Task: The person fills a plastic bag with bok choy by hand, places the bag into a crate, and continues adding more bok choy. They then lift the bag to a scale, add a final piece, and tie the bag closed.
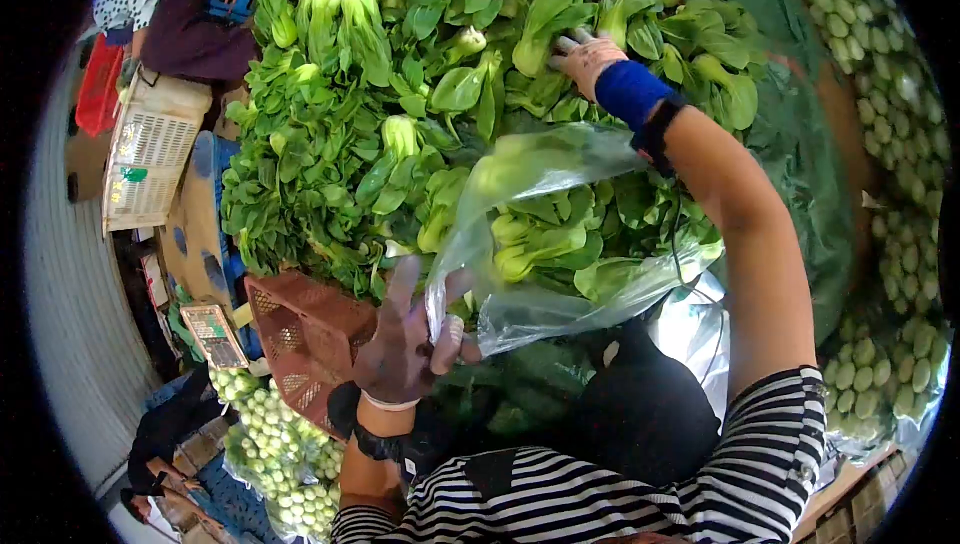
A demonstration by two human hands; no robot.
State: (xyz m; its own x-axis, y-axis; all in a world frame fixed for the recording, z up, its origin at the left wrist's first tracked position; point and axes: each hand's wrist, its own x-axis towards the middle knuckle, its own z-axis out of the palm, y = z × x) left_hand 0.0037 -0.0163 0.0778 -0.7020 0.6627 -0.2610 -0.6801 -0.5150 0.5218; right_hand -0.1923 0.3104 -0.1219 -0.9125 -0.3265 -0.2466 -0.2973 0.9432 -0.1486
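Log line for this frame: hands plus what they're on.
left hand: pinching edge of clear plastic bag | right hand: on green bok choy pile, grip unclear | bag: some bok choy inside

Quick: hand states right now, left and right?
Left hand: closed, pinching the rim of the clear plastic bag.
Right hand: fingers in the pile of green leafy bok choy; grip cannot be told.

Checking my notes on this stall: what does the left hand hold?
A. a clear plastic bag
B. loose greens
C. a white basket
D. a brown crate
A: the left hand grips the edge of the clear plastic bag; the right hand rests on the greens.
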